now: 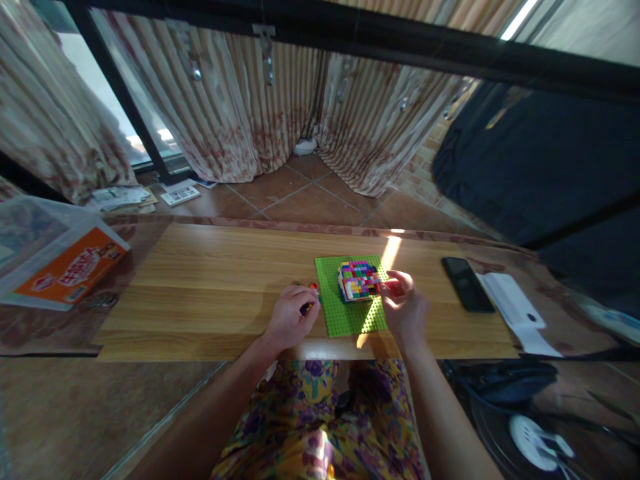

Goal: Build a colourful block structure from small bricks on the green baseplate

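Note:
On a green studded baseplate (336,319) sits a low block of many-coloured toy building bricks (358,281). My left hand (294,315) is curled just left of the baseplate, closed around a few small loose toy bricks (313,287); red and other colours peek out at the fingertips. At the block's right side is my right hand (404,307), thumb and fingers pinched together by its edge. Whether a small brick lies between those fingertips cannot be made out. Sunlight falls across the right fingers and the baseplate.
The wooden table (210,287) carries a black phone (467,285) at the right, beside a white box (515,303). A clear plastic tub with an orange label (75,263) stands at the far left. Striped curtains (240,107) hang behind a dark metal frame beyond the table.

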`<state>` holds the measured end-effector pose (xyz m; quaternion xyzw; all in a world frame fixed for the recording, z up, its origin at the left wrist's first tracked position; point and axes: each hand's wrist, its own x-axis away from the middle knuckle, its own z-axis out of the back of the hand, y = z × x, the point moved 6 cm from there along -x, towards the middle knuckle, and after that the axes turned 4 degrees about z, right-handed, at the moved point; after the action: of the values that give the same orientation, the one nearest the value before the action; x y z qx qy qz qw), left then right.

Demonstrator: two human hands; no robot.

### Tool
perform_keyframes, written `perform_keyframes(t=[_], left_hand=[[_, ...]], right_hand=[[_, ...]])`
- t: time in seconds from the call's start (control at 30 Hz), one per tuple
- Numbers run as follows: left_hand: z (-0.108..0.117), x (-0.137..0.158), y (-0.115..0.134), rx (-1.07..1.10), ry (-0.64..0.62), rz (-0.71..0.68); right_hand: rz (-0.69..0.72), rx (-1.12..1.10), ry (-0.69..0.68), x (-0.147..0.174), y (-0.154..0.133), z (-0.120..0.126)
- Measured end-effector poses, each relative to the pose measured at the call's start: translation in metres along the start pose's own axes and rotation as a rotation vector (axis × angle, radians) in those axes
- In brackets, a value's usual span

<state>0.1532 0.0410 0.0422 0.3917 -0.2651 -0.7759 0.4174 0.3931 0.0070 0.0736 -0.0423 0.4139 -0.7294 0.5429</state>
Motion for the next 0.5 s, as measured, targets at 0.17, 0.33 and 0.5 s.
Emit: perform_keyframes(t=[0.17, 0.33, 0.5], left_hand=[[0.0005, 0.0002, -0.0011, 0.008, 0.018, 0.003], [0.0006, 0.0004, -0.0016, 0.017, 0.008, -0.003], [0.0013, -0.0009, 0.0003, -0.004, 0.006, -0.023]], right_hand=[[0.013, -0.02, -0.01, -0.0004, 0.001, -0.0009], [0.012, -0.069, -0.015, 0.0017, -0.0011, -0.0021], [-0.029, -0.099, 0.025, 0.0014, -0.0006, -0.0047]])
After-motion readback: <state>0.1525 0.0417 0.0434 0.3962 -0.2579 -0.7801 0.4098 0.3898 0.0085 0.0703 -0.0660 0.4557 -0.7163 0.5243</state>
